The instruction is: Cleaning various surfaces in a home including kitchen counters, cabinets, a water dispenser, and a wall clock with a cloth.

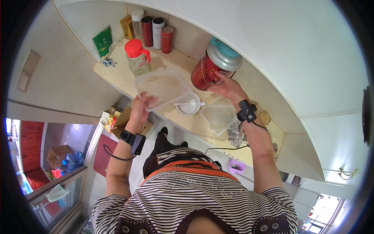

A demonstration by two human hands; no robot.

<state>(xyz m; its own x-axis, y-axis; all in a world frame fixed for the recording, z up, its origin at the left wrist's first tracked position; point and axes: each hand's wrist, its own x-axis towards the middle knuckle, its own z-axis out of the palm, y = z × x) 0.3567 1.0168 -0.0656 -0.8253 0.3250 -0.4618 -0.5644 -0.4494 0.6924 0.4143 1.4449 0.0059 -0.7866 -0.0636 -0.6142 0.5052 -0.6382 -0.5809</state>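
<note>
My left hand (143, 102) grips the near edge of a translucent plastic tray (163, 86), tilted over the counter. My right hand (228, 87) is against the side of a red thermos flask (204, 72) with a silver shoulder and teal top; part of its grip is hidden. Between my hands a white cup (188, 109) with a handle stands on the counter, a white spoon (180, 104) resting in it. Close to the cup on its right lies a clear plastic container (220, 117). Behind the tray stands a glass jug (138, 65) with a red lid.
Along the back of the counter (177, 62) stand a red tumbler (167, 39), a white bottle (157, 33) and a dark red one (147, 31). A green packet (103, 42) leans on the left wall. Crumpled plastic (235, 134) lies at the right. Overhead cabinets (296, 58) curve above.
</note>
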